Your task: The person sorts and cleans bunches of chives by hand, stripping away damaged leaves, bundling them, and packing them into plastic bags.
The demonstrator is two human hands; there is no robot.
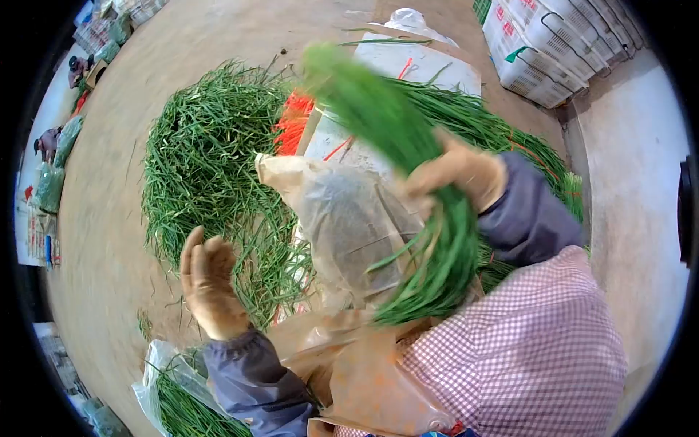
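Note:
My right hand (459,172), in a tan glove, grips a thick bundle of long green chives (386,116) around its middle. The bundle is raised over my lap and blurred by motion. My left hand (211,280), also gloved, is held up at the left with its fingers extended and nothing in it. Beside it spreads a large heap of loose green leaves (211,138). More chives (466,109) lie on a white board (451,73), under and behind the raised bundle. Red-orange ties (293,124) sit by the board's left edge.
A clear plastic bag (151,371) with long green stalks stands at lower left. White crates (539,51) are stacked at upper right, near a pale wall (633,167). Other people (47,144) work at the far left among filled bags. A translucent sheet (357,218) covers my legs.

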